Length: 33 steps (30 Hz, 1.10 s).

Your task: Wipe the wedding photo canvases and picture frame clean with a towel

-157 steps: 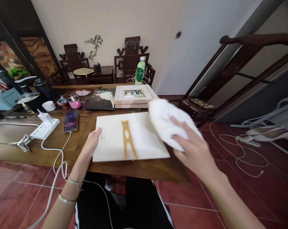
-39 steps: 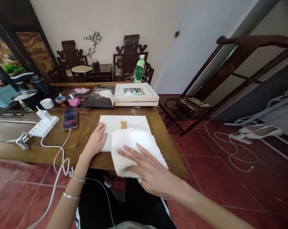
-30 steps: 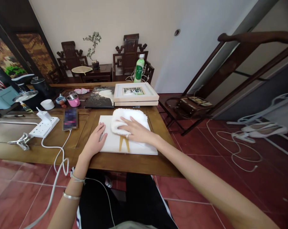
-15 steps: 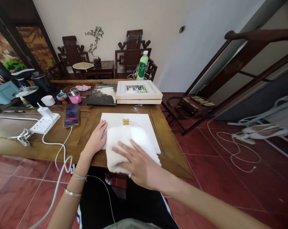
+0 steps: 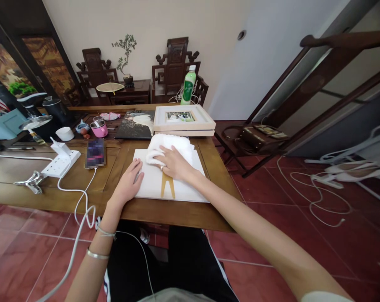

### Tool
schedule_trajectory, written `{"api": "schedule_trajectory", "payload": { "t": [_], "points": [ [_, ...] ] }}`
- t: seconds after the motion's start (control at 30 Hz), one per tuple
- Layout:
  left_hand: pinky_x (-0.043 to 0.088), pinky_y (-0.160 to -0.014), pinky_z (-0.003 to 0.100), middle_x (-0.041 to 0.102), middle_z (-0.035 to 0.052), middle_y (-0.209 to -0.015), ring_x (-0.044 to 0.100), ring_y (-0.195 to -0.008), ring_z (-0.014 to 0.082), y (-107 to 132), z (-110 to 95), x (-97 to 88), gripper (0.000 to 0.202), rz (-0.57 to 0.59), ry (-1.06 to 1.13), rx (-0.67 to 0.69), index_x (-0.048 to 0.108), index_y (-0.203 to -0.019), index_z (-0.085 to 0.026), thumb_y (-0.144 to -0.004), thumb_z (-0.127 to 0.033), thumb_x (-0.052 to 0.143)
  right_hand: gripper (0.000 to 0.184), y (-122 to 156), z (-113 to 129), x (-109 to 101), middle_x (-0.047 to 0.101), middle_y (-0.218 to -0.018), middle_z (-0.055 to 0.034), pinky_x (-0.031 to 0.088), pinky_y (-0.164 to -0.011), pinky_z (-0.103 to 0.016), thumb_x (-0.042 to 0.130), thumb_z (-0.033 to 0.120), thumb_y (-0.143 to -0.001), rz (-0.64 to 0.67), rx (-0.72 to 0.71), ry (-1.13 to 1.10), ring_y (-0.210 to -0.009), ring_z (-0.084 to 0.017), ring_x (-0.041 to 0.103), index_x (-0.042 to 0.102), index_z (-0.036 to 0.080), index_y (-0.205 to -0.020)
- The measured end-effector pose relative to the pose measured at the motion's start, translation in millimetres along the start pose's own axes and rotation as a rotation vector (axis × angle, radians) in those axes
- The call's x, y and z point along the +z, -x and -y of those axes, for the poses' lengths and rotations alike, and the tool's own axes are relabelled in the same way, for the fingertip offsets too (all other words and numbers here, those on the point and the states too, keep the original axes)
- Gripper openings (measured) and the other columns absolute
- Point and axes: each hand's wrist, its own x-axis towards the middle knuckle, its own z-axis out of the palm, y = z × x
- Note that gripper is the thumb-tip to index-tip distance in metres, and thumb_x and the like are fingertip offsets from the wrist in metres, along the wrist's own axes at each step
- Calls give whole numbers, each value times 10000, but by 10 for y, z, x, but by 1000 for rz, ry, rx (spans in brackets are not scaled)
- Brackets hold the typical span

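A folded fluffy white towel (image 5: pixel 177 144) lies over the far part of a white board (image 5: pixel 190 191) on the wooden table. My right hand (image 5: pixel 174 162) presses down on the towel's near side, its fingers gripping the cloth, with a ring on one finger. Just below this hand, a golden two-pronged shape (image 5: pixel 167 186) shows on the board, its upper part covered. Whether it is printed or a separate piece, I cannot tell. My left hand (image 5: pixel 131 180) rests on the board's left edge, fingers stretched out and holding nothing.
Behind the board are a framed picture (image 5: pixel 185 117), a dark picture panel (image 5: pixel 135 126) and a green bottle (image 5: pixel 188 86). A phone (image 5: pixel 95 153), white power strip (image 5: pixel 61 163), pink cup (image 5: pixel 98 129) and silver ornament (image 5: pixel 32 181) lie left. A chair (image 5: pixel 271 105) stands right.
My right hand has slid the towel away from me, from the board's near edge to its far edge. The golden prongs have come into view. My left hand has stayed put.
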Motion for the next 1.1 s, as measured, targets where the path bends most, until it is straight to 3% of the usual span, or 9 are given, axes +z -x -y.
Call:
{"api": "schedule_trajectory", "payload": {
  "t": [0.1,0.27,0.4,0.53,0.67,0.77,0.9,1.0,1.1],
  "points": [
    [256,-1169,445,401,165,-1489,317,-1416,254,-3,11,14,475,-12,1,13,492,-1356,-103,-942,-297,365,492,198,285,-19,395,-1498,-122,197,-1104,-632,491,86,-826,73,-5,44,-1414,-347,251,555,161,-1307],
    [265,-1168,460,418,166,-1477,327,-1411,259,-6,9,19,474,-11,-10,29,489,-1358,-87,-945,-255,327,481,818,811,-115,392,-1498,-121,162,-1115,-643,542,101,-787,149,-130,-23,-1420,-354,230,616,214,-1249],
    [272,-1167,458,399,165,-1490,297,-1424,252,-3,18,14,483,3,10,36,476,-1368,-81,-934,-222,318,462,1087,924,-188,396,-1499,-92,168,-1130,-610,582,120,-739,155,-268,-114,-1411,-333,268,663,258,-1173],
    [264,-1171,452,407,147,-1489,307,-1420,250,1,7,15,472,-2,13,28,485,-1363,-108,-940,-245,328,527,954,634,-185,402,-1500,-64,166,-1151,-559,556,71,-704,105,-261,-145,-1421,-272,261,644,250,-1192],
    [249,-1172,462,397,190,-1485,310,-1418,268,5,-19,11,486,2,8,9,483,-1354,-56,-946,-280,341,537,541,214,-119,425,-1483,-96,201,-1148,-536,536,65,-726,46,-140,-77,-1412,-265,286,604,208,-1240],
    [248,-1172,450,402,181,-1485,311,-1418,260,2,-30,5,484,2,19,-1,488,-1353,-69,-945,-289,350,477,195,48,-59,492,-1429,-125,233,-1131,-538,501,106,-809,12,-26,-27,-1406,-269,300,574,183,-1275],
    [247,-1173,420,408,147,-1489,326,-1413,237,-15,-76,-27,504,-105,101,-19,457,-1383,-106,-969,-360,326,445,-54,191,-3,505,-1413,-145,230,-1097,-615,448,120,-862,-18,127,16,-1394,-337,303,565,147,-1291],
    [251,-1172,400,385,105,-1511,320,-1416,210,-21,-129,-67,529,-232,203,-49,393,-1431,-151,-993,-414,255,442,40,475,-2,437,-1469,-136,187,-1103,-642,472,99,-841,8,19,17,-1401,-370,271,593,136,-1264],
    [267,-1165,388,360,79,-1528,320,-1416,196,-12,-161,-89,553,-282,270,-74,355,-1454,-187,-1000,-455,185,439,338,739,-45,424,-1480,-113,146,-1131,-618,485,78,-820,82,-163,-53,-1417,-336,249,629,163,-1225]
  ]
}}
